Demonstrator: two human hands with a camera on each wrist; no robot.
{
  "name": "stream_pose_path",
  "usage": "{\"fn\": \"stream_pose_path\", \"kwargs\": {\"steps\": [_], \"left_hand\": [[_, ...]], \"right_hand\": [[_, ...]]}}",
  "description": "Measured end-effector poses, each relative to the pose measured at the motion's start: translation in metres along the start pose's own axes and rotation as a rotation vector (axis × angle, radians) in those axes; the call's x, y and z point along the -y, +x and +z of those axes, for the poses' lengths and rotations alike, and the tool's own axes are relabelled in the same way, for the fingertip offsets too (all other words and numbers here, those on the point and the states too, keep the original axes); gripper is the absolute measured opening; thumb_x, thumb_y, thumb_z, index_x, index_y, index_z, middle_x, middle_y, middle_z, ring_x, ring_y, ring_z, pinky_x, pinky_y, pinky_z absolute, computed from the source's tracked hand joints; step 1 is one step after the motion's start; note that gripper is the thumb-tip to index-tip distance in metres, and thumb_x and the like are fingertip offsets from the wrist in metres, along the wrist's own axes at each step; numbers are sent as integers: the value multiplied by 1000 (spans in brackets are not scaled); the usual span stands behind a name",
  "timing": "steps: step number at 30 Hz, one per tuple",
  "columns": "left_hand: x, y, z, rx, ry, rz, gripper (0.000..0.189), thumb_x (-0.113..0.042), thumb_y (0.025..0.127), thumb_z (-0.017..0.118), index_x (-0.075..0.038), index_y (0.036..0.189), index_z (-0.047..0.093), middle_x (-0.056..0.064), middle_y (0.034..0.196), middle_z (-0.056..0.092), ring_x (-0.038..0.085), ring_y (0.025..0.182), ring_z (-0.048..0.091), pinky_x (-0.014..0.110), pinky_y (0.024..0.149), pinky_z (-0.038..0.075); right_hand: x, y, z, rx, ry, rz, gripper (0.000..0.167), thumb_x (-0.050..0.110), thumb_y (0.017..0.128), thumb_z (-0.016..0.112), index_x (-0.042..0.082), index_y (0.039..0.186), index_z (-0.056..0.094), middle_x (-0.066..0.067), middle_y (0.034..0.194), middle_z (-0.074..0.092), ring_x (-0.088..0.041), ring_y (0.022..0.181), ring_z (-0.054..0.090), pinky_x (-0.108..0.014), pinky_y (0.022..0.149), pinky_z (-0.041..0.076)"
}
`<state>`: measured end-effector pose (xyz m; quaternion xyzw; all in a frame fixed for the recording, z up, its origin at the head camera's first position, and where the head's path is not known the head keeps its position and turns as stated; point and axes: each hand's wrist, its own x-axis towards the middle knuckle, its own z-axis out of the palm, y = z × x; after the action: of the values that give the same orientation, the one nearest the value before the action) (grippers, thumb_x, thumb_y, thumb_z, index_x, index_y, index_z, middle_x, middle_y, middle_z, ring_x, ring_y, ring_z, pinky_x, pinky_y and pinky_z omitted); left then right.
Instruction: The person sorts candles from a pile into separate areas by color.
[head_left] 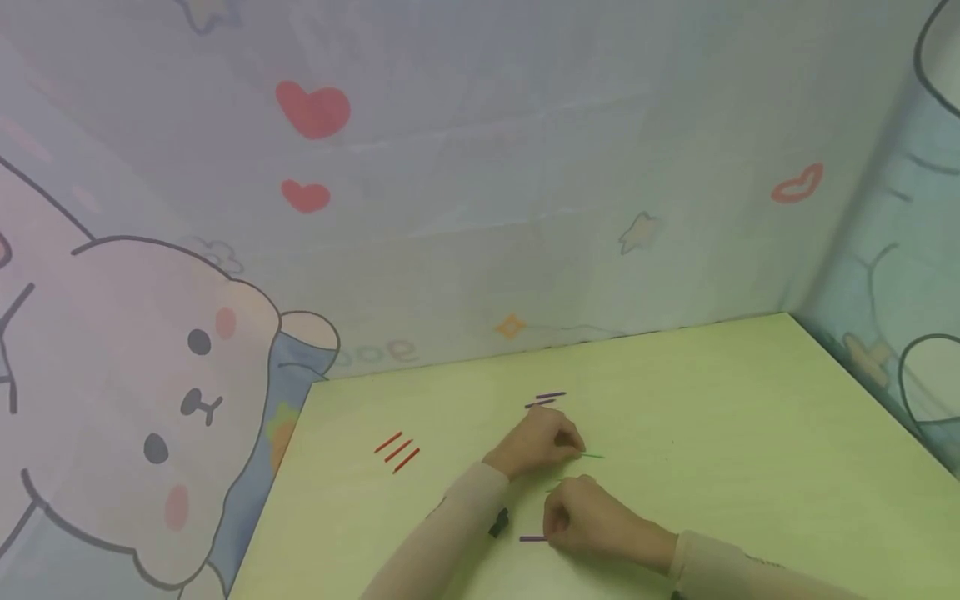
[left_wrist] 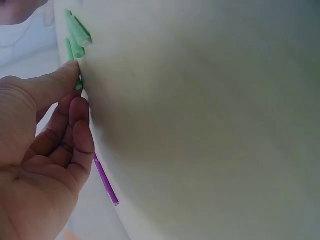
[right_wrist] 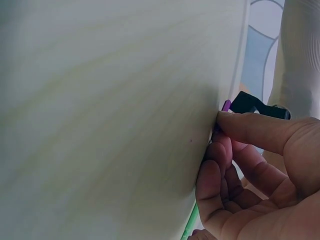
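My left hand (head_left: pixel 534 442) pinches a thin green stick (head_left: pixel 593 456) between thumb and fingertips, low over the table. More green sticks (left_wrist: pixel 80 32) lie just beyond it in the left wrist view. Nearer the front, my right hand (head_left: pixel 596 518) pinches a purple stick (head_left: pixel 533 539), whose free end points left; its tip (right_wrist: pixel 226 105) also shows past the thumb in the right wrist view. Behind the left hand lie two purple sticks (head_left: pixel 551 395). A green stick (right_wrist: pixel 189 222) lies below the right hand's fingers, partly hidden.
Three red sticks (head_left: pixel 397 452) lie side by side on the left part of the yellow-green table (head_left: pixel 735 417). A patterned cloth wall (head_left: pixel 450 275) rises behind the table's back edge. The left forearm wears a black wrist piece (head_left: pixel 499 522).
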<state>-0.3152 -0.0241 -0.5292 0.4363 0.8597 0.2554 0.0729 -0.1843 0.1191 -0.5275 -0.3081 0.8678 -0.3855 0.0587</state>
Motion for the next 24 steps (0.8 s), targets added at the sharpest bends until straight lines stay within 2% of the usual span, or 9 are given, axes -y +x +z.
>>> {"fn": "stream_pose_path", "kwargs": {"steps": [6,14,18,21,24], "left_hand": [[0,-4,-1,0,-82,-31,7,-5,99,84,-10,100,87,-7,96,83,-3,85,64,14,81,53],[-2,-9,-2,-12,-85,-52,6,-5,97,85,-11,99,87,-6,93,84,-3,84,65,15,83,54],[-1,-11,0,-14,-98,-64,7,-5,97,85,-11,98,87,-6,93,84,-3,83,67,15,83,55],[1,-11,1,-18,-105,-65,7,-4,97,84,-10,99,87,-4,92,83,-3,81,67,14,81,55],[0,-13,1,-22,-116,-71,8,-4,97,83,-10,99,88,-4,91,83,-4,79,66,14,79,56]], "right_hand": [[-2,-1,0,6,20,4,18,-7,80,81,12,79,79,8,74,72,5,68,59,-20,64,55],[-12,1,3,-18,4,-85,18,-7,79,80,11,79,79,14,73,69,6,68,59,-20,62,55],[-26,3,11,-28,7,-119,17,-2,79,81,15,79,79,17,74,68,5,68,59,-20,62,54],[-36,5,16,-48,-14,-156,16,-1,79,80,16,80,80,16,74,70,5,68,60,-19,60,54],[-34,5,15,-40,-22,-144,17,-2,78,78,15,79,80,10,73,72,6,67,59,-18,60,54]]}}
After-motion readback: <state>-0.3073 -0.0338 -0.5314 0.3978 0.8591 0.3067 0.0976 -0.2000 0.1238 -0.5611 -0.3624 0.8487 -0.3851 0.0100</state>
